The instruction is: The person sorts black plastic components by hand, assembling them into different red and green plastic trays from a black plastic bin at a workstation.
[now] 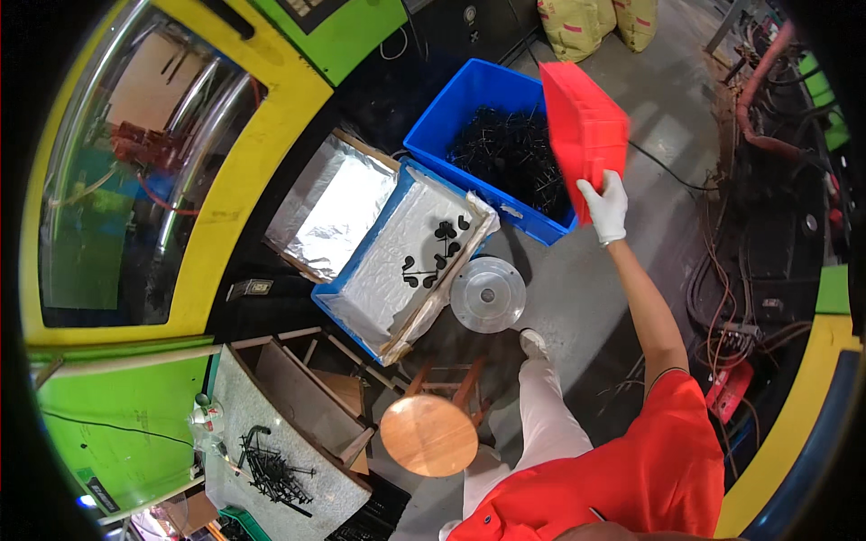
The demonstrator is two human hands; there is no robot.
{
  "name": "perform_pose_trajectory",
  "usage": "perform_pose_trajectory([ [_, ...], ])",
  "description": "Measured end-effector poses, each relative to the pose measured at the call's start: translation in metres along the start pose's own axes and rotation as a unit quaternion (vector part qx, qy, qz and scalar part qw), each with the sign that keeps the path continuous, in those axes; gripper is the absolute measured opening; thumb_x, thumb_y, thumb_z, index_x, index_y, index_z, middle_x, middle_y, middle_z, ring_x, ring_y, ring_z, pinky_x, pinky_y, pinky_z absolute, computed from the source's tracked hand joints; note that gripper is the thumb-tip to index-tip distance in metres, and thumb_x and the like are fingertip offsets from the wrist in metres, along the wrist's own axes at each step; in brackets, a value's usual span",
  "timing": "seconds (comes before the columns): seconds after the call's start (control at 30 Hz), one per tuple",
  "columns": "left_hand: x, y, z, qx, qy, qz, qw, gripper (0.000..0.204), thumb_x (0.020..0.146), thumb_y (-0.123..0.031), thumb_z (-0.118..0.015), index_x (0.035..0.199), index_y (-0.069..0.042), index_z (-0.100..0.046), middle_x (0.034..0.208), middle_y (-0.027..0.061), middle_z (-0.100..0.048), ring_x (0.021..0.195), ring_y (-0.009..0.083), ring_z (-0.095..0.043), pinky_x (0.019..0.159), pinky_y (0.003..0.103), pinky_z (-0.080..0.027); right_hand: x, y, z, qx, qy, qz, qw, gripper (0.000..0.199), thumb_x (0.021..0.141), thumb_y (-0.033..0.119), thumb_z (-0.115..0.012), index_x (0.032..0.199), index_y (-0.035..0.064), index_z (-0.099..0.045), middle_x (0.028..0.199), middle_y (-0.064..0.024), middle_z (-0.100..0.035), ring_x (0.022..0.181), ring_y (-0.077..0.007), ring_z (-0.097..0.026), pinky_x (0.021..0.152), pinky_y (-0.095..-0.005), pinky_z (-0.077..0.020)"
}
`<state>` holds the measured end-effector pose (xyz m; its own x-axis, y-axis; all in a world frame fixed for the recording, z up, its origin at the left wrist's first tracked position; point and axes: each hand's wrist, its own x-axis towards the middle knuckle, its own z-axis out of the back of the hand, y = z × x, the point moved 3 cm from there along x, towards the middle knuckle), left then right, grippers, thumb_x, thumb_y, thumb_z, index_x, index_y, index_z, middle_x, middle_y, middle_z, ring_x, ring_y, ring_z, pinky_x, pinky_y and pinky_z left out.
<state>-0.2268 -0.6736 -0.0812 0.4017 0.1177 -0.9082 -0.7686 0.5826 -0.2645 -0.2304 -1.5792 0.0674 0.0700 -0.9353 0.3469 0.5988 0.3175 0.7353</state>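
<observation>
crate partly hides blue tub, stool near lined box

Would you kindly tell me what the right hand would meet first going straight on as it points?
The red bin the right hand holds comes first; beyond it, the yellow sacks look roughly in line, though depth is unclear.

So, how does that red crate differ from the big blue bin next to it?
Size: the red crate looks smaller than the blue bin.
Pose: the red crate is tipped steeply in the gloved right hand, while the blue bin sits with its opening upward.
Contents: the blue bin holds a heap of black parts; the red crate's inside isn't clear.
Both are box-shaped.
</observation>
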Motion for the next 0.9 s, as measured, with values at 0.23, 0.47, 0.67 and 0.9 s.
perform_pose_trajectory([
  [0.23,-0.005,-0.05,-0.069,0.098,-0.028,-0.006,0.995,0.024,0.08,-0.027,-0.06,0.091,-0.007,-0.064,0.08,0.0108,-0.065,0.069,0.0251,-0.063,0.062,0.039,-0.052,0.025,-0.104,-0.119,-0.289,0.164,0.278,0.901,0.012,0.076,0.019,-0.058,0.084,0.0112,-0.055,0.081,-0.0079,-0.051,0.081,-0.0252,-0.055,0.065,-0.0379,-0.0441],
  [0.47,-0.013,-0.082,-0.086,0.191,-0.044,-0.015,0.981,0.026,0.079,-0.029,-0.06,0.09,-0.007,-0.065,0.081,0.0111,-0.066,0.072,0.0257,-0.064,0.065,0.039,-0.052,-0.06,-0.182,-0.188,-0.332,0.327,0.224,0.856,0.014,0.077,0.022,-0.054,0.089,0.0143,-0.055,0.083,-0.006,-0.052,0.083,-0.0233,-0.056,0.064,-0.0387,-0.0458],
  [0.67,-0.059,-0.039,-0.061,0.249,-0.053,-0.003,0.967,0.027,0.079,-0.031,-0.06,0.09,-0.007,-0.066,0.081,0.0114,-0.067,0.074,0.0262,-0.065,0.067,0.038,-0.052,-0.044,-0.143,-0.172,-0.28,0.325,0.305,0.851,0.024,0.071,0.027,-0.066,0.087,0.0138,-0.054,0.083,-0.0062,-0.052,0.081,-0.0236,-0.056,0.061,-0.0373,-0.0459],
  [0.9,-0.174,-0.055,-0.097,0.288,-0.117,0.064,0.948,0.033,0.077,-0.04,-0.062,0.09,-0.011,-0.069,0.086,0.015,-0.067,0.084,0.0254,-0.066,0.072,0.037,-0.052,-0.021,-0.104,-0.125,-0.28,0.255,0.286,0.88,0.023,0.073,0.029,-0.064,0.085,0.0126,-0.053,0.083,-0.0075,-0.05,0.082,-0.026,-0.054,0.065,-0.0395,-0.047],
])
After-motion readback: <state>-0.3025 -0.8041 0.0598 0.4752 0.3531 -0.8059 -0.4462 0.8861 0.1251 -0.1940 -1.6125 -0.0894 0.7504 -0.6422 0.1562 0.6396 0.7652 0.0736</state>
